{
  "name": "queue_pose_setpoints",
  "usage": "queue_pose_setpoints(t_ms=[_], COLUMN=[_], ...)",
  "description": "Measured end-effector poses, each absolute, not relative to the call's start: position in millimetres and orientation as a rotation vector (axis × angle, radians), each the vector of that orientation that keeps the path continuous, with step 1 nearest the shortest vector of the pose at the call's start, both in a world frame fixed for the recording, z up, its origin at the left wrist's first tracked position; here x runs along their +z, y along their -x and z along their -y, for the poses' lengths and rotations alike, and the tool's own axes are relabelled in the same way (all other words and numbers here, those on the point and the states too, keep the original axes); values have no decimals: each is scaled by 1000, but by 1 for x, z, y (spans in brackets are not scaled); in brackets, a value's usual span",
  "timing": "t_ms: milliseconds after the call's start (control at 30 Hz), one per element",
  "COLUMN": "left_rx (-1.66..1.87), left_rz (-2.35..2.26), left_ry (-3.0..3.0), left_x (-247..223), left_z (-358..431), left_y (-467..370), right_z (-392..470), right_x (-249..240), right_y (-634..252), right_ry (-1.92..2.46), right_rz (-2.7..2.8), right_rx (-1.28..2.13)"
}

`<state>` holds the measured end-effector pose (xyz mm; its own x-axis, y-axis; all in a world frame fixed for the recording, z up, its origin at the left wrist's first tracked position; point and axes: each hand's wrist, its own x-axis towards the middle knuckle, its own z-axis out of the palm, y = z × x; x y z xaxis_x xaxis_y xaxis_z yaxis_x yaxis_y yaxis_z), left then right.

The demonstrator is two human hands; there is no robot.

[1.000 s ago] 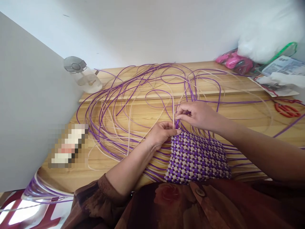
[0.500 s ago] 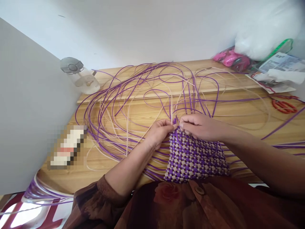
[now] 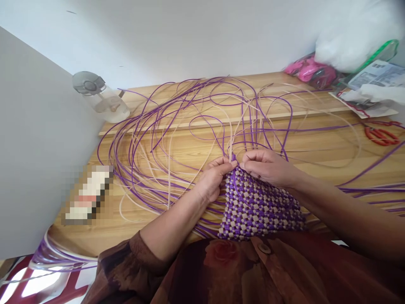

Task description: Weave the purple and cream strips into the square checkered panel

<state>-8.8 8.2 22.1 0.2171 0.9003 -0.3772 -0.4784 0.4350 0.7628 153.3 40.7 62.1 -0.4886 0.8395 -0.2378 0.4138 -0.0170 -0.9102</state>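
The left hand [image 3: 210, 179] pinches the far-left corner of the checkered woven panel [image 3: 253, 207], the right hand's [image 3: 270, 166] hold nearby unclear, with a broad patch woven and long plastic strands [image 3: 169, 177] unwoven.

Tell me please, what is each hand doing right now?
Left hand: closed, pinching the top left corner of the woven piece.
Right hand: fingers curled at its upper edge; cannot tell if they grip a strand.

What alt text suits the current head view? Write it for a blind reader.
Two bare hands, left and right, work at the top edge of a purple-and-beige woven panel, long loose strands fanning across a wooden table.
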Motion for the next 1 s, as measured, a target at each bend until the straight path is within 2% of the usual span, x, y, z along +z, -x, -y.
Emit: queue_pose_setpoints(t_ms=[300,367,433,533,600,700,867,1000], left_rx=[972,961,957,975,994,1014,1041,1082], left_rz=[-925,-913,-906,-916,-930,-933,-936,-908], left_ry=[-501,-506,-522,-545,-572,-630,-638,-578], left_x=[23,23,23,22,22,22,19,18], left_z=[-11,-12,-12,-11,-10,-9,-10,-10], left_y=[12,13,13,13,13,14,13,12], right_z=[-31,-30,-27,-17,-9,-8,-42,-60], right_x=[62,66,72,83,90,99,95,72], right_y=[-159,-164,-168,-170,-167,-161,-152,-149], right_ry=[1221,1234,1172,847,559,450,1070,1239], right_rz=[1830,2052,2301,2613,2773,2707,2277,2209], right_rx=[1461,1212,797,255,118,232,687,993])
